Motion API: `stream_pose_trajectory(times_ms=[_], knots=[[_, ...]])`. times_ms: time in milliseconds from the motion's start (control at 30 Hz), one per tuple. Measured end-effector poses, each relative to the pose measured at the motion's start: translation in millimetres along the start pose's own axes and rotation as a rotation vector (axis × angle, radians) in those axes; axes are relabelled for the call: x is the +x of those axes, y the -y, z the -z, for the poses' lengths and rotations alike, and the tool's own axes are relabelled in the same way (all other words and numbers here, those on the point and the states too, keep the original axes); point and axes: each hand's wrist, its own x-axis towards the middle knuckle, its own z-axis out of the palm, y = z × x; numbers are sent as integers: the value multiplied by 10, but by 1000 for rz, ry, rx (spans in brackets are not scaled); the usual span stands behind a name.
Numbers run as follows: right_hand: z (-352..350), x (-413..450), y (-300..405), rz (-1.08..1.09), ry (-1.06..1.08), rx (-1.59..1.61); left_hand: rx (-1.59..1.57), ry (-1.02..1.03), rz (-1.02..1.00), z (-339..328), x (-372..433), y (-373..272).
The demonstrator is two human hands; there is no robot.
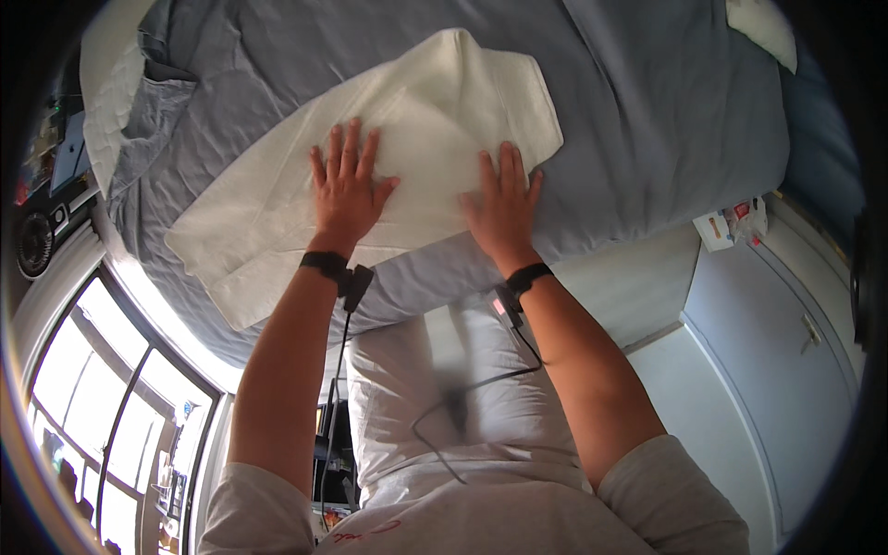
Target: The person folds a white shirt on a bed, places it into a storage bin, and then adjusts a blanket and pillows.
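Observation:
A cream cloth (430, 132) lies spread at a slant over the grey bedding (638, 125) of a bed. Its top edge has a raised peak, and shallow folds cross its surface. On the left half of the cloth my left hand (348, 187) rests palm down with fingers apart. My right hand (503, 201) is palm down near the cloth's lower right edge, fingers slightly spread. Neither hand grips the cloth. Each wrist wears a black strap with a small device and a thin cable. What lies under the cloth is hidden.
A cable (485, 381) hangs across my light trousers. Windows (111, 388) are at the lower left, with a small fan (35, 243) above them. On the right are a door (770, 347) and a white box (713, 230) beside a plastic bag. A pale pillow (763, 31) shows at the upper right.

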Motion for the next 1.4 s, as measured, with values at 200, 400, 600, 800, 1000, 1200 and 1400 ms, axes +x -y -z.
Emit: stream_pose_trajectory(times_ms=[200,400,600,800,1000,1200,1400], knots=[[392,-82,32,96,-60,95,-288,-215,244,420,-637,322],[585,97,316,347,-58,183,-168,-400,915,546,-2026,961],[600,703,1402,657,125,334,-469,-416,1205,331,-3032,1532],[100,1328,2914,845,488,263,-684,-436,1251,256,-3013,1807],[-680,1732,4290,785,548,363,-763,-542,1154,446,-2624,1995],[-958,1911,4993,569,907,101,-829,-598,1158,686,-2280,2290],[-868,1883,5098,252,1107,214,-909,-301,1302,823,-2025,2377]])
